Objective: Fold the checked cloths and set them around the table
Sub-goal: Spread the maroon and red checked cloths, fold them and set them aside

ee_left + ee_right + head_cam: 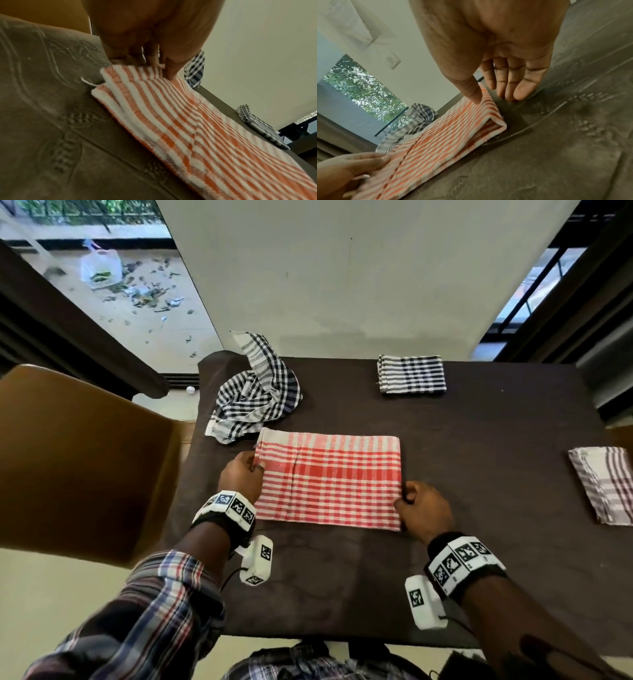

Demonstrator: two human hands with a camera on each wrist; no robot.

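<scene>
The red-and-white checked cloth [329,481] lies folded into a flat rectangle at the centre of the head view, on the dark brown embossed tablecloth [479,440] that covers the table. The left hand [241,475] sits at the cloth's left edge, toward its upper corner; its fingers [154,58] are curled down, and in the left wrist view the thumb [171,71] presses on top of the fabric while the fingertips meet the layered hem, so the hand pinches that edge in a narrow grip. The right hand [423,510] is at the cloth's right edge, near the lower right corner. In the right wrist view its thumb [473,94] lies on top of the folded edge, and its 4 fingers [520,82] hang nearly straight and close together beside the fold, tips down toward the tablecloth; I cannot tell whether they touch the cloth's underside. At that corner the folded layers gape slightly. Above and left of the red cloth, just beside its upper left corner, a black-and-white checked cloth [257,395] lies crumpled and unfolded. A folded dark blue checked cloth [411,374] rests at the upper right of the table, well apart from the hands, and a folded grey-brown checked cloth [606,484] lies at the right edge of the frame. A tan chair back [78,460] fills the left of the frame.
</scene>
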